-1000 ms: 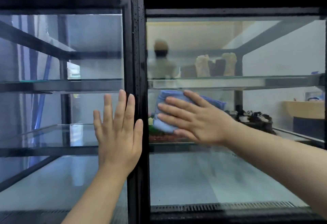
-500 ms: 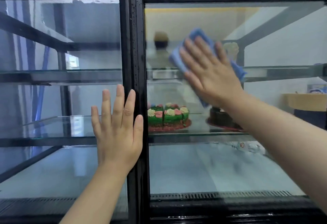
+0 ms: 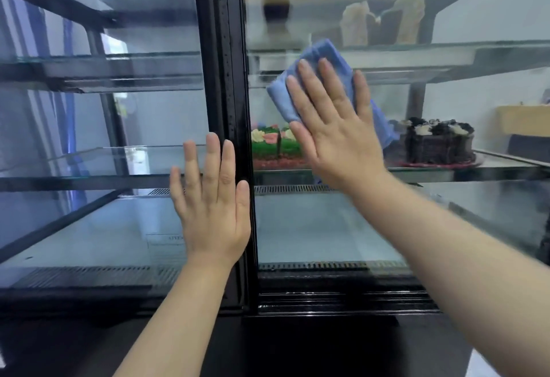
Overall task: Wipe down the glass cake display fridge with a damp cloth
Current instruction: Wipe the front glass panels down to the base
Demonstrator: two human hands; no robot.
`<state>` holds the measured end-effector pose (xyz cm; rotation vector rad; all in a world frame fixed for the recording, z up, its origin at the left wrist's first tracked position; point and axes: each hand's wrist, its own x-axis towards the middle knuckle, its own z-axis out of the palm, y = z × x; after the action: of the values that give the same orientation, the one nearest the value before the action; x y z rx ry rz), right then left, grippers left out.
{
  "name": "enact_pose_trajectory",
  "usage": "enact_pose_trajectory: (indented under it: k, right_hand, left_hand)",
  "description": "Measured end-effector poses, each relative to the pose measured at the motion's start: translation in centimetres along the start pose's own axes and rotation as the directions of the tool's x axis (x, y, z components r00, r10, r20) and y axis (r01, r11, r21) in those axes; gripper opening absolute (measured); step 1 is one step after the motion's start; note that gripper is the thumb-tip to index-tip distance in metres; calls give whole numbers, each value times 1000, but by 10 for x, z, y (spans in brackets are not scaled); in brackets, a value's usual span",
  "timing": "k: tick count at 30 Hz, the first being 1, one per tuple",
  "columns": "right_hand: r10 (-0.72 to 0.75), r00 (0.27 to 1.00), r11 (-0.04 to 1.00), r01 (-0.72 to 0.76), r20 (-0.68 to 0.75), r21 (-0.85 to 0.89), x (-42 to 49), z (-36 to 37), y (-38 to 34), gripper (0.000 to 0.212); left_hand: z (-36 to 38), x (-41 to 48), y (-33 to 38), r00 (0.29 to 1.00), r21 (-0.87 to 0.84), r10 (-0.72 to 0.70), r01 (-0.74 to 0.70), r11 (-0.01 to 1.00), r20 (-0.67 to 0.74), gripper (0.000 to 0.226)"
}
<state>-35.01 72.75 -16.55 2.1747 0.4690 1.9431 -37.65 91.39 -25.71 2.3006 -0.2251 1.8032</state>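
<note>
My right grip (image 3: 336,129) lay flat, fingers straight and apart, pressing the folded blue cloth (image 3: 323,55) against the right-hand pane of the black-framed glass cake display fridge (image 3: 327,227), so the whole palm spread pressure over the glass. My left grip (image 3: 212,201), flat and holding nothing, rested on the left pane beside the black centre post (image 3: 226,78), likely to steady me

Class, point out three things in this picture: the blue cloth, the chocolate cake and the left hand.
blue cloth (image 3: 326,56): head view, on its upper fold.
chocolate cake (image 3: 437,145): head view, on its dark side wall.
left hand (image 3: 212,215): head view, on the back of the hand.
</note>
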Motion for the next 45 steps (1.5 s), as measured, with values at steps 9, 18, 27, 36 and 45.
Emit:
enact_pose_trajectory:
  k: [9,18,27,36,45]
  right_hand:
    - [-751,620,657,734,227,172,-150,4,0,56]
    - [47,998,998,-45,39,-46,-65,-10,61,54]
    - [-496,855,861,507,152,-42,-115,-15,114,51]
    - [-596,770,803,582,230,132,-180,-10,57,51]
    - [392,919,920,-392,-34,18,32,-22,90,54]
  left_hand:
    - [-7,1,1,1000,-13,-12,12,1000,-19,52]
    - [-5,5,55,996,-22,74,-73,997,42,53]
    - [17,-6,65,979,214,72,-113,970,188,55]
    - [11,-2,65,979,166,72,-104,981,188,55]
    - [-10,107,69,989,261,135,-148,954,67,53]
